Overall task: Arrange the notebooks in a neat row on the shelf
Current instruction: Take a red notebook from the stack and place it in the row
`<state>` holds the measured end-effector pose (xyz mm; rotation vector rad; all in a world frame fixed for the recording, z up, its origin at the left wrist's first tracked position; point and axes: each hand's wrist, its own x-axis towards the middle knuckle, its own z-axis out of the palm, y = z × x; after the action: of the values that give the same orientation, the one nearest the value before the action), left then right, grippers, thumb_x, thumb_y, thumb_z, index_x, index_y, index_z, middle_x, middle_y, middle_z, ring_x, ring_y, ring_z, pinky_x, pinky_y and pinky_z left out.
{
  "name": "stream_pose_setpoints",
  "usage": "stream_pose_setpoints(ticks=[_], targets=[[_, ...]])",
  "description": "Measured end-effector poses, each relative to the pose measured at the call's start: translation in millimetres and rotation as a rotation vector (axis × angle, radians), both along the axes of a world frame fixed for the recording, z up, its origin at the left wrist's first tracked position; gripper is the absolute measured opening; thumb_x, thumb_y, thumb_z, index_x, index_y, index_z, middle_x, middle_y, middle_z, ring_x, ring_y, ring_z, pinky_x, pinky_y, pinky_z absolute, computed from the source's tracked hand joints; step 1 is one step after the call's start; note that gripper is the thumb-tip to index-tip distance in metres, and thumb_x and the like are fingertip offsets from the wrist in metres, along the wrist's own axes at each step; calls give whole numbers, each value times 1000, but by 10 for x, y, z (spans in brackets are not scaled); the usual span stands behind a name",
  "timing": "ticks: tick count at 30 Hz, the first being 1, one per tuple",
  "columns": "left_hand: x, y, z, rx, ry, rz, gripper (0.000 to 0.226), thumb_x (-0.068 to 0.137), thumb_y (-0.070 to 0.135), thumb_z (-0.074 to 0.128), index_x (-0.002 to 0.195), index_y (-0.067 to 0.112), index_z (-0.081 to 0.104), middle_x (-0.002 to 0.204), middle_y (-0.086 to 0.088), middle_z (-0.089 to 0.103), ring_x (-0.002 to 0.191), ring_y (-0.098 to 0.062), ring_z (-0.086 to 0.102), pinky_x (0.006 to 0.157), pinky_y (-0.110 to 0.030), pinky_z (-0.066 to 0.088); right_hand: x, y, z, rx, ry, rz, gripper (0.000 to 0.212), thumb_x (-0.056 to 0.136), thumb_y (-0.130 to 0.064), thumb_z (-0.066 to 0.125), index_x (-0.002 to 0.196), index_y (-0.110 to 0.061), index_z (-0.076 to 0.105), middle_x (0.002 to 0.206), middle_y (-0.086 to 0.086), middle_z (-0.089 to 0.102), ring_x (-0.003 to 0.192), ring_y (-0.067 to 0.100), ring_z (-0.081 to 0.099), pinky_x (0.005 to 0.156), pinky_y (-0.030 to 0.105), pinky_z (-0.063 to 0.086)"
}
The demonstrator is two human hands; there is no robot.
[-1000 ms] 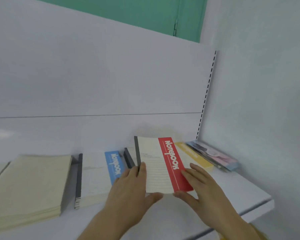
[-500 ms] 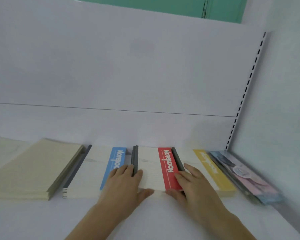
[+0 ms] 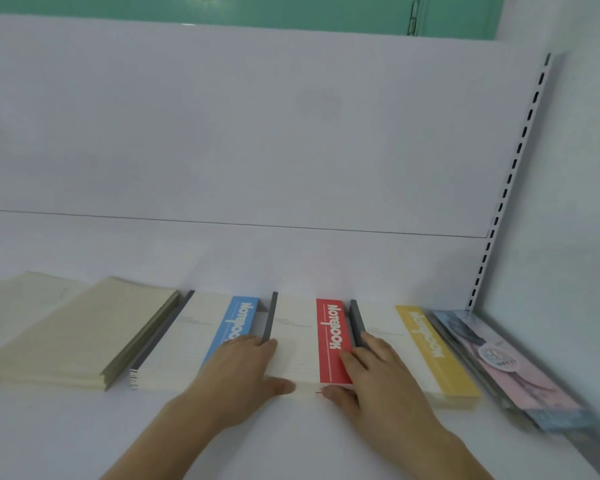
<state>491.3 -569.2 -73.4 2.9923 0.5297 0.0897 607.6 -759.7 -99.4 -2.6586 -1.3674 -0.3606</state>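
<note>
The red-banded notebook (image 3: 300,336) lies flat on the white shelf (image 3: 84,441), between the blue-banded notebook (image 3: 201,336) and the yellow-banded notebook (image 3: 426,344). My left hand (image 3: 243,370) rests on its left part with straight fingers on the cover and the thumb against the front edge. My right hand (image 3: 378,375) lies on its right part the same way, fingers over the red band and the grey spine of the yellow notebook. The three notebooks sit side by side, front edges roughly in line.
A stack of beige notebooks (image 3: 84,327) lies at the left. Pink and blue wrapped notebooks (image 3: 510,372) lie at the far right against the side wall. A slotted upright (image 3: 510,174) runs up the back corner. Bare shelf stretches in front of the row.
The red notebook was held tilted up above the others a second ago; it now lies flat in the row. Both hands came down with it and stay on it.
</note>
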Motion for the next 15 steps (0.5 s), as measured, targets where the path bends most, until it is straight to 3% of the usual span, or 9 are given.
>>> stream_pose_setpoints(ticks=[4,8,10,12,15], targets=[[-20,3,-44,55,-29,1,70,88,72,46,141,26,42,139,7,47,134,-15,35,111,-32,33,-27,-14,-32,0,26,-29,83,85,-74,16,146,-22,37,149,-2,37,146,24,12,120,39,12],[-105,-62,-58,97,-166,34,82,86,77,40,151,28,29,157,5,28,150,-20,15,122,-37,20,-69,-61,35,42,22,-61,78,87,-76,21,136,-23,51,145,2,46,142,27,30,112,42,31],[-207,-81,-38,116,-250,40,75,88,74,36,146,27,38,155,4,36,148,-20,25,119,-37,24,-152,-40,84,61,16,-44,79,87,-75,19,142,-23,43,152,2,36,145,25,20,116,40,24],[-350,-50,-21,110,-320,60,70,89,70,32,132,21,58,140,-1,56,134,-24,48,109,-40,42,-297,39,128,108,18,-8,78,88,-73,19,147,-23,36,157,1,25,148,23,7,118,36,11],[-616,119,-58,92,-455,87,56,93,59,43,124,17,64,129,-2,64,124,-25,58,101,-42,51,-648,256,194,121,18,-1,71,91,-71,23,142,-27,45,154,-1,33,147,21,15,113,35,14]])
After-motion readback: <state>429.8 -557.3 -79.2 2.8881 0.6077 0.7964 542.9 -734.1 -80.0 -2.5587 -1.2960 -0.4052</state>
